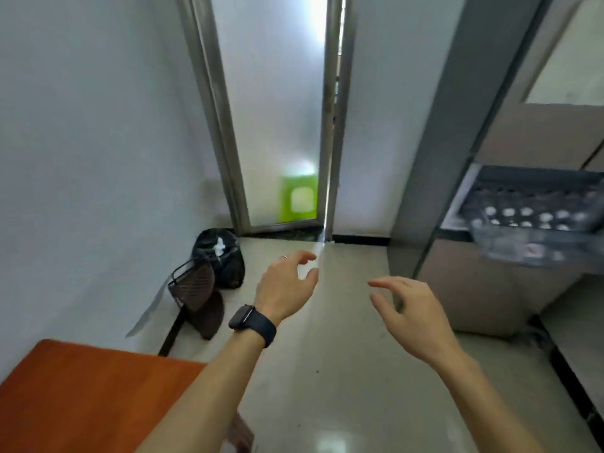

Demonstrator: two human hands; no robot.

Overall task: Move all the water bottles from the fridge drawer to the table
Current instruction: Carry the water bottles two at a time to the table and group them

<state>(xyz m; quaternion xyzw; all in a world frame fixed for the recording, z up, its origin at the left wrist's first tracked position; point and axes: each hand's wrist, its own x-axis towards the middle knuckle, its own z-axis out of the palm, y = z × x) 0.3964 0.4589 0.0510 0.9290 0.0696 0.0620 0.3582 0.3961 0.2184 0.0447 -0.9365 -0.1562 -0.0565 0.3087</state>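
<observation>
The fridge drawer (490,245) stands pulled out at the right, blurred, with several white-capped water bottles (526,217) upright inside it. My left hand (287,286), with a dark watch on the wrist, hangs over the floor with its fingers apart and nothing in it. My right hand (411,308) is beside it, also open and holding nothing, left of and below the drawer. The orange table (81,397) shows one corner at the bottom left; no bottle is visible on that part.
The tall grey fridge (457,158) fills the right side. A black rubbish bag (222,256) and a dark wire bin (196,289) sit on the floor by the left wall. A frosted glass door (277,109) stands ahead, slightly ajar. Pale tiled floor lies between table and fridge.
</observation>
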